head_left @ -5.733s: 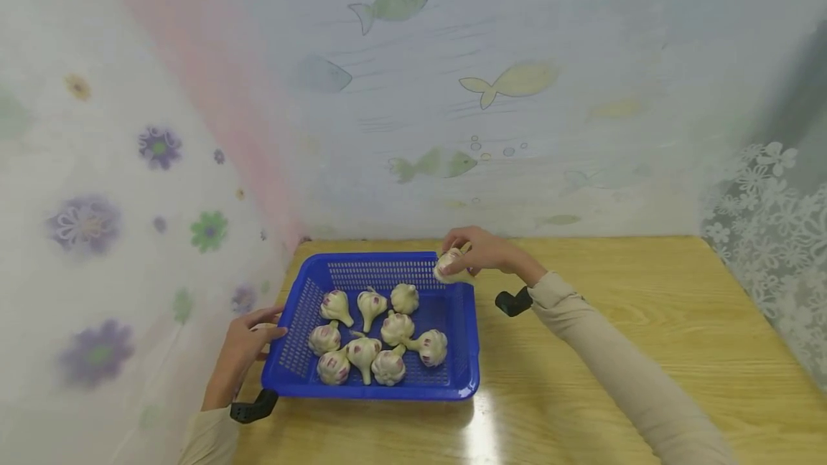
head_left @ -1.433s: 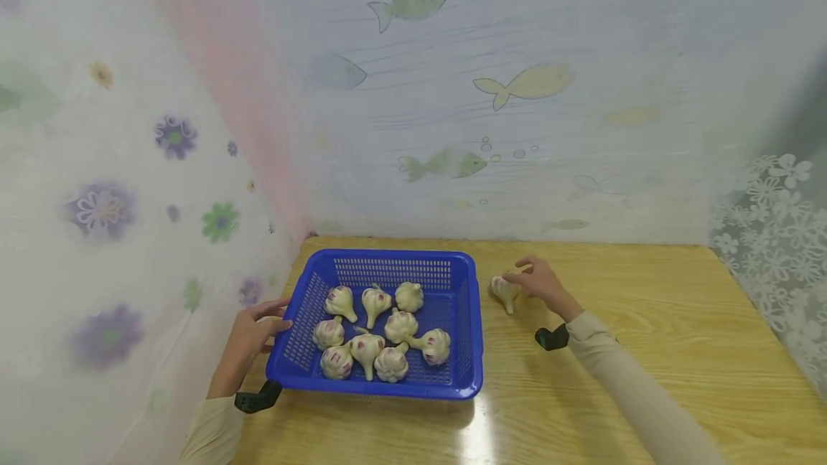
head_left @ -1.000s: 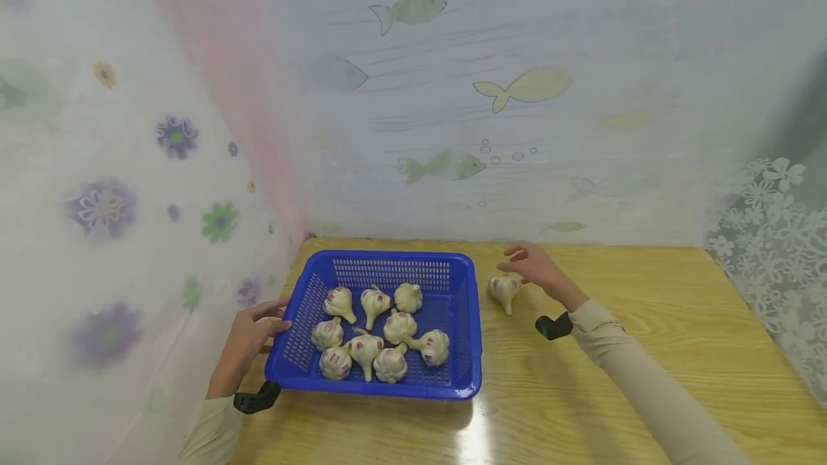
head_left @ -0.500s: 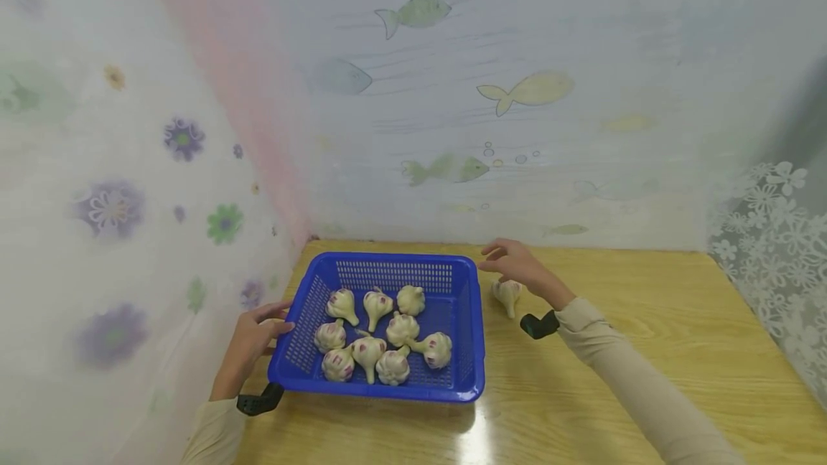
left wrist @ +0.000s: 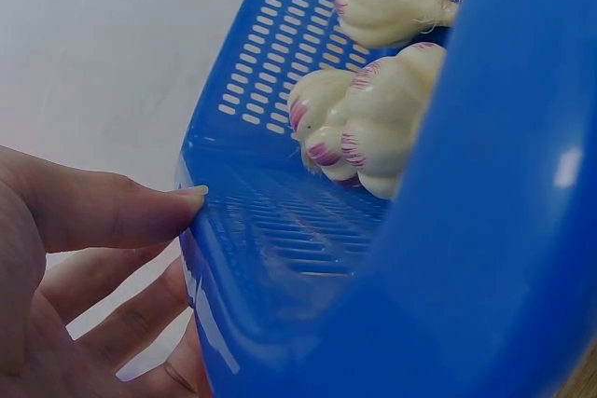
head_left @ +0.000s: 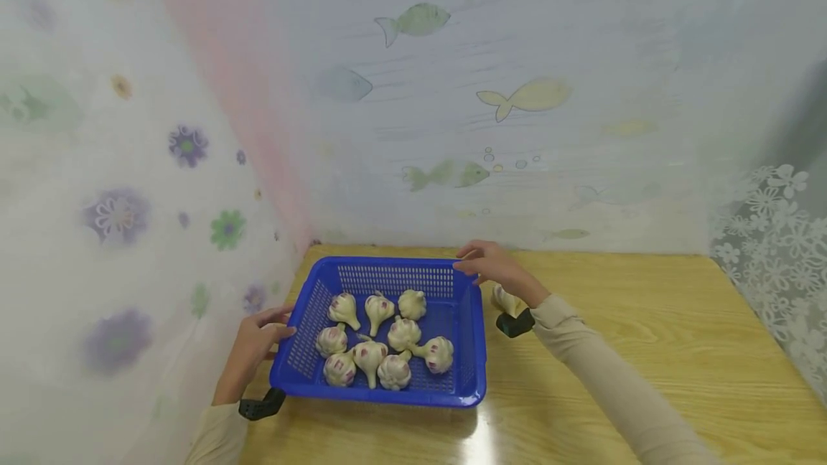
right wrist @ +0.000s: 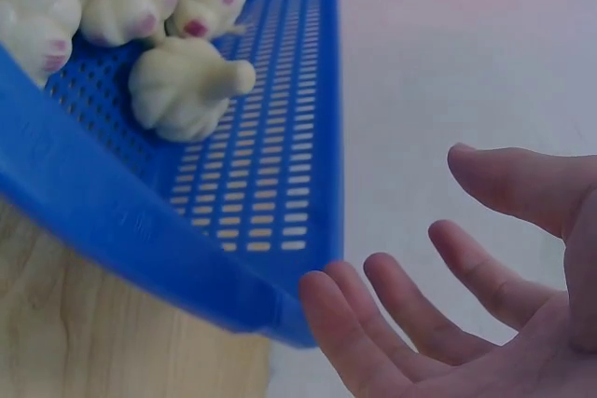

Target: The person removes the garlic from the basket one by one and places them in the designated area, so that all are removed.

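Observation:
A blue plastic basket [head_left: 381, 402] with slotted walls holds several purple-streaked garlic bulbs [head_left: 370, 354]. My left hand [head_left: 253, 344] grips the left rim; in the left wrist view the thumb [left wrist: 121, 210] presses on the edge and the other fingers lie against the outside. Over the basket's far right corner is my right hand [head_left: 496, 268], its fingers spread and holding nothing; whether a fingertip touches the corner I cannot tell. One more garlic bulb [head_left: 503, 298] lies on the table outside the basket, partly hidden behind the right wrist.
The basket stands on a wooden table [head_left: 620, 350]. A wall with painted fish [head_left: 525, 95] rises behind it, and a flower-patterned wall [head_left: 116, 221] stands close on the left. Each wrist carries a black camera mount [head_left: 261, 405].
My right hand carried a garlic bulb out over the basket's right side, set it on the table and let go. It then moved back left to the far right corner. The left hand stayed.

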{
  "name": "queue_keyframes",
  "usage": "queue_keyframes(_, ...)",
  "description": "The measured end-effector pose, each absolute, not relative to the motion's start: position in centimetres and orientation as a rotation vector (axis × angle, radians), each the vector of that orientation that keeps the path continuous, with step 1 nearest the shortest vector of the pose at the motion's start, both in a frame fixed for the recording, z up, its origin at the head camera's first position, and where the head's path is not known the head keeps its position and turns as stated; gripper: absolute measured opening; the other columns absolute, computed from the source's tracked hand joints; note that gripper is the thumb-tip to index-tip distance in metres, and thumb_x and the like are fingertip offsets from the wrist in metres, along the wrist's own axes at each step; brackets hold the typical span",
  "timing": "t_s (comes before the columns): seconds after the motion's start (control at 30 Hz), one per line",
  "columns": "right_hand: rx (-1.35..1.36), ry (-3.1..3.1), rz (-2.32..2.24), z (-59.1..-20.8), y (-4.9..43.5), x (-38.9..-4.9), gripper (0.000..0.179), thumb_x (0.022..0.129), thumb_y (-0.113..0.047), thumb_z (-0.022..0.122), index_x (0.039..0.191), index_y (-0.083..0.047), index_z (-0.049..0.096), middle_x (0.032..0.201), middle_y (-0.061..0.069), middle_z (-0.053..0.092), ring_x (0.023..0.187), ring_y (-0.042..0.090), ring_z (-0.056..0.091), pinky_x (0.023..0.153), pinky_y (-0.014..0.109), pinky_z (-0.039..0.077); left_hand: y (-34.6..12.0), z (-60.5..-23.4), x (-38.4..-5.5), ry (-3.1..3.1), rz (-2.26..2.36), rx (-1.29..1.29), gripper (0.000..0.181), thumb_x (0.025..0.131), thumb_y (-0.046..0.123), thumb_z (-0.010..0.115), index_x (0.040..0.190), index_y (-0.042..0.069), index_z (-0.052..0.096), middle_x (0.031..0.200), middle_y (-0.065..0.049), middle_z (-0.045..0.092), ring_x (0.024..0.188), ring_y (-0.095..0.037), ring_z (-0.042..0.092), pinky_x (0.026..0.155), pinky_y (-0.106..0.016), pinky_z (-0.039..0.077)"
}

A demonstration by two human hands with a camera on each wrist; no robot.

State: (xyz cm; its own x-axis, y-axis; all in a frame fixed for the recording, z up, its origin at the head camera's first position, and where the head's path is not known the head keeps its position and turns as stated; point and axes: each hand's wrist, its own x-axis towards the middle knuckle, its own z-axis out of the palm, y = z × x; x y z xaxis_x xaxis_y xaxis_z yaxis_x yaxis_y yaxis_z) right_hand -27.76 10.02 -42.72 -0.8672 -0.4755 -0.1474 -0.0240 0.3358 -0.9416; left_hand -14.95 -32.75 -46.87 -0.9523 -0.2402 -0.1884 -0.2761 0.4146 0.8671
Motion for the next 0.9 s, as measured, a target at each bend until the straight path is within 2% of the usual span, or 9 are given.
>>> queue_keyframes(0.37, -0.398, 2.093, -1.567, -43.3, 6.9, -28.6, 0.041, 0.092, -0.018, 0.062, 0.124, 0.006, 0.051, 0.123, 0.022, 0.053, 0.108, 0.046, 0.053, 0.086, 0.052, 0.048, -32.7, -46.7, -15.0, 2.613, 1.592, -0.487, 0.048, 0.087, 0.014, 0.063, 0.133, 0.007, 0.055, 0.122, -0.02, 0.053, 0.082, -0.023, 0.061, 0.065, -0.038, 0.054)
queue_keyframes(0.6, -0.361, 2.085, -1.54, -44.4, 4.6, -28.4, 0.036, 0.092, -0.016, 0.062, 0.12, 0.005, 0.055, 0.115, 0.018, 0.059, 0.103, 0.042, 0.058, 0.084, 0.049, 0.049, -32.6, -46.8, -15.1, 2.617, 1.593, -0.478, 0.047, 0.087, 0.014, 0.063, 0.133, 0.008, 0.055, 0.122, -0.02, 0.053, 0.083, -0.023, 0.062, 0.066, -0.039, 0.054)
queue_keyframes(0.9, -0.299, 2.109, -1.468, -45.6, 2.0, -28.3, 0.036, 0.09, -0.017, 0.062, 0.118, 0.005, 0.056, 0.112, 0.019, 0.057, 0.1, 0.043, 0.057, 0.08, 0.048, 0.051, -32.8, -46.9, -15.1, 2.606, 1.596, -0.492, 0.048, 0.086, 0.013, 0.063, 0.133, 0.008, 0.055, 0.122, -0.02, 0.053, 0.083, -0.023, 0.062, 0.065, -0.038, 0.055)
